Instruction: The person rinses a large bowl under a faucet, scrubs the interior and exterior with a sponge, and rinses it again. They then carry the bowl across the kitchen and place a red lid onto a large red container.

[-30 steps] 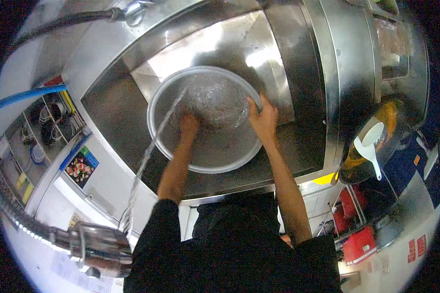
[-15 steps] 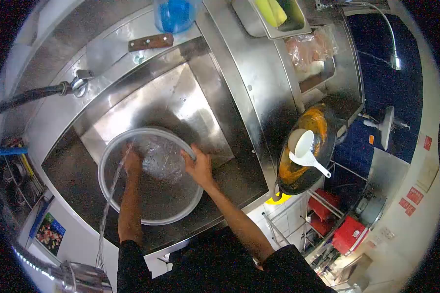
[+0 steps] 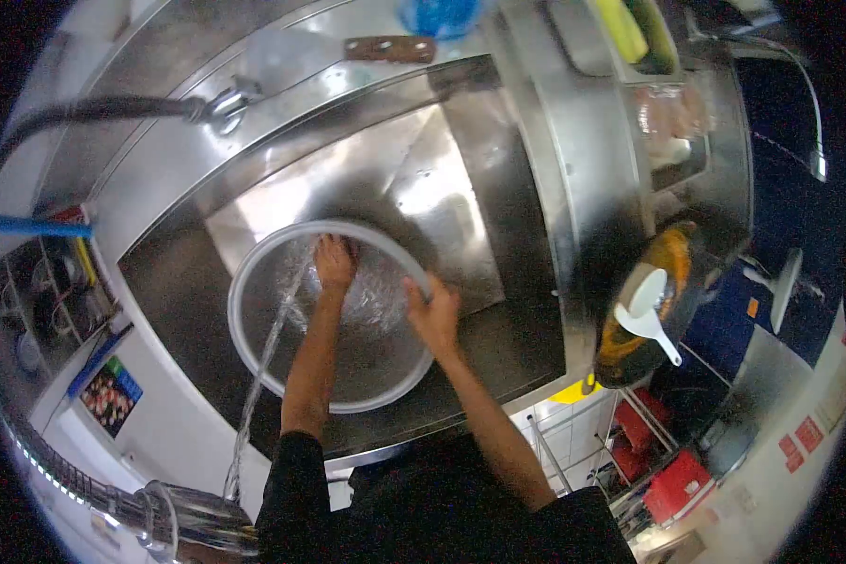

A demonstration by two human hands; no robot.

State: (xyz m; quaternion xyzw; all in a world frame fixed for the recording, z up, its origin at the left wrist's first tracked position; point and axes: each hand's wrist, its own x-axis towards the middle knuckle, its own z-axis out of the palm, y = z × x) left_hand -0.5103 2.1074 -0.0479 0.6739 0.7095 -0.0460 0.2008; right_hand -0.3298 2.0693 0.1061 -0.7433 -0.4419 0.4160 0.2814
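A round see-through plastic tub (image 3: 244,350) with a whitish rim rests in the steel sink (image 3: 526,282). Its rim is gripped on the right side by my right hand (image 3: 436,318), thumb inside and fingers outside. My left hand (image 3: 334,263) reaches into the tub near its far wall, fingers stretched out and seemingly against the inner surface. A stream of water (image 3: 271,350) runs into the tub from the metal spray head (image 3: 202,522) at lower left. Splashing water (image 3: 371,303) shows around the bottom, beside my left hand.
A cleaver with a brown riveted handle (image 3: 390,49) lies on the back ledge, beside a blue container (image 3: 440,14). A tap (image 3: 227,105) stands at the back left. To the right sit a dark wok (image 3: 620,362) holding a white ladle (image 3: 644,315), and a bag of pinkish food (image 3: 672,113).
My left hand has moved from the tub's left inner side to its far inner wall. My right hand stays on the rim. The whole view has shifted, with things appearing farther right.
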